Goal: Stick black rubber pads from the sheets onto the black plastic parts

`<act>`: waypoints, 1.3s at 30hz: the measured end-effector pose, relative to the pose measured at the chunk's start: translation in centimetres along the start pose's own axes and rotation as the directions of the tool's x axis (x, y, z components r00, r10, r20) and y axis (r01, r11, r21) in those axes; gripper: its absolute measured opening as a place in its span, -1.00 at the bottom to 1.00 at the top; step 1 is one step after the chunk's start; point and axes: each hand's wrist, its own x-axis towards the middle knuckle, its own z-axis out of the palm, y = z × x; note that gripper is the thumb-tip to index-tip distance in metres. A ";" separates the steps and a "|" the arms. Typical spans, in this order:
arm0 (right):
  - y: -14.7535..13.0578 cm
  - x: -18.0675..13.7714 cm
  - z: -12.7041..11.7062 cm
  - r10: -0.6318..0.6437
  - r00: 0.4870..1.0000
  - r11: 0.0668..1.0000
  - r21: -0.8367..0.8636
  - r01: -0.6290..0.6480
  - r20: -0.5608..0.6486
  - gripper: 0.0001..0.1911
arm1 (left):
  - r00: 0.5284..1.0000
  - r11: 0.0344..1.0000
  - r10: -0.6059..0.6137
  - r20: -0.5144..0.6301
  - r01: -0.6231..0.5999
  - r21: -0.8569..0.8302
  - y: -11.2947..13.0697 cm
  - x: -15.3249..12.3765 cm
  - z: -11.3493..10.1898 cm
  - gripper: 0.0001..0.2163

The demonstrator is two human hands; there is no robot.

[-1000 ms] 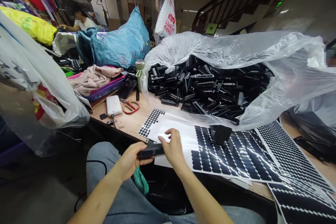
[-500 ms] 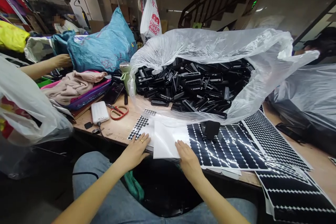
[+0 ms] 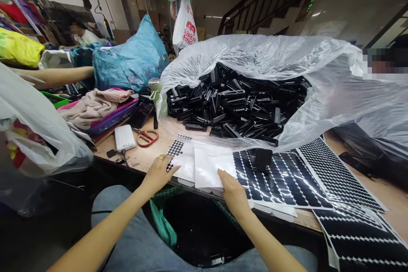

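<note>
Left hand (image 3: 157, 175) touches one dotted sheet (image 3: 176, 148) — right hand (image 3: 235, 192), one white sheet (image 3: 208, 166).

My table (image 3: 140, 155) runs across mid-frame, its top pale wood; left of centre I have a white power bank (image 3: 124, 137), red-handled scissors (image 3: 145, 134) and a phone (image 3: 141, 114); a flask (image 3: 154, 87) stands beside the phone; a clear bag (image 3: 270, 53) sprawls across upper centre and right; dotted sheets (image 3: 287, 180) lie overlapping from centre to lower right.

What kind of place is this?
It looks like a small workshop, though I can't be sure. A clear plastic bag lies open around a heap of black parts, sheets of black shapes lie on the table, and another person's arm shows at the left.
</note>
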 end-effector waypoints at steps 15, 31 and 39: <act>-0.8 -0.4 -2.4 -0.177 0.980 0.972 0.171 0.160 0.093 -0.39 | 0.734 0.463 -0.340 0.588 0.675 -0.574 0.9 -4.8 -3.5 -0.79; -1.8 -1.0 -4.0 -0.075 0.922 0.964 0.265 -0.031 0.381 -0.52 | 0.971 0.920 0.217 0.100 -0.169 -0.352 11.6 17.6 3.0 -0.94; -3.6 0.5 -4.6 -0.119 0.948 0.926 0.377 -0.001 0.295 -0.38 | 0.999 0.804 -0.028 0.035 0.043 -0.593 4.3 11.2 -1.6 -0.78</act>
